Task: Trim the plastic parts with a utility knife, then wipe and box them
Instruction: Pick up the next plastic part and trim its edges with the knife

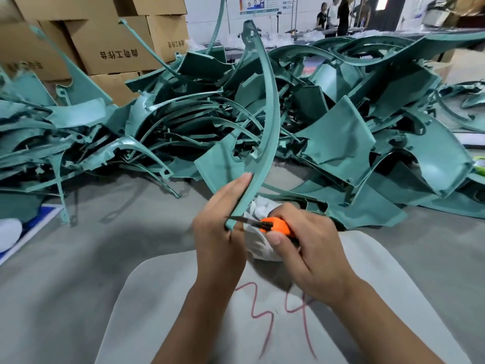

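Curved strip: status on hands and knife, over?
Left hand grips curved teal strip near lower end. Right hand holds orange utility knife, blade at strip's bottom edge. White cloth behind hands, not obstructing.

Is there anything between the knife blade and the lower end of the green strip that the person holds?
Nothing visible. The utility knife in the right hand already has its blade at the lower end of the curved green strip, which the left hand grips.

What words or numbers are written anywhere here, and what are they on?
"34": drawn in red on the grey cloth over the person's lap.
Black printed characters on the cardboard boxes: they appear reversed and blurred, not readable.
Poster on the far wall: print too small to read.
Nothing readable on the orange utility knife.
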